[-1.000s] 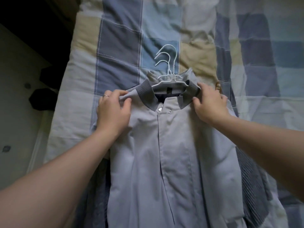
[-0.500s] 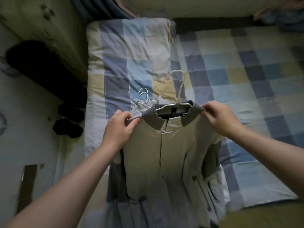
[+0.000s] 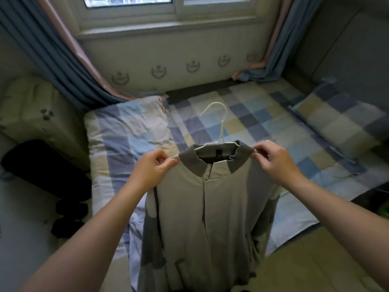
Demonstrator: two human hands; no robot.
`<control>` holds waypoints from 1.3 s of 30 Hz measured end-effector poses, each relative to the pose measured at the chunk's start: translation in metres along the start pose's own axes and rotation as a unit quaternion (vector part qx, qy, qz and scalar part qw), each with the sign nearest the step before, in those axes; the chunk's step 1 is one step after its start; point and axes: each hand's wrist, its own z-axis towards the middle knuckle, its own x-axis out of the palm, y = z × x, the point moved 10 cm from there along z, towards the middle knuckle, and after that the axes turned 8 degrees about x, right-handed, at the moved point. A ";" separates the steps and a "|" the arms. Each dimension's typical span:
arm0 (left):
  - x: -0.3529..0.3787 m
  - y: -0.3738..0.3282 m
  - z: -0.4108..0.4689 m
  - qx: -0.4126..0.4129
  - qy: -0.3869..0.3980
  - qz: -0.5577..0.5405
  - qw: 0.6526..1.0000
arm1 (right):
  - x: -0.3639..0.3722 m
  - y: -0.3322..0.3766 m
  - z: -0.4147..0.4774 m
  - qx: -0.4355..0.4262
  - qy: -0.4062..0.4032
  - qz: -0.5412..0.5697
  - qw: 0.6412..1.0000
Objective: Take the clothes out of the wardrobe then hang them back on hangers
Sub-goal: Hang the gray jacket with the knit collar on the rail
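Observation:
A pale grey jacket [image 3: 210, 211] with a darker ribbed collar hangs on a white wire hanger [image 3: 220, 125], held up in the air above the bed. My left hand [image 3: 151, 167] pinches the jacket's left shoulder together with the hanger's arm. My right hand [image 3: 273, 161] pinches the right shoulder beside the collar. The hanger's hook stands up above the collar. The jacket's lower part drops out of the frame's bottom edge.
A bed with a blue, beige and white checked quilt [image 3: 263, 127] lies below the jacket. A pillow [image 3: 341, 114] rests at the right. Curtains [image 3: 63, 60] and a window [image 3: 168, 5] are behind. Dark objects [image 3: 42, 165] sit on the floor at the left.
Both hands have lifted the jacket on its hanger up off the bed. The other white hangers that lay under it are out of sight, and the view has tilted up to the window.

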 end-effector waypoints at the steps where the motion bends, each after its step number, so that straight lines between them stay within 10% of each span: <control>1: 0.007 -0.021 0.003 0.018 0.005 -0.002 1.000 | -0.020 -0.007 -0.008 0.002 -0.014 -0.002 1.000; 23: 0.337 -0.545 -0.052 0.383 0.106 -0.043 0.917 | -0.452 -0.289 -0.332 0.177 -0.284 -0.039 0.941; 39: 0.619 -0.920 -0.201 0.593 0.255 -0.221 0.731 | -0.700 -0.396 -0.642 0.372 -0.483 -0.233 0.758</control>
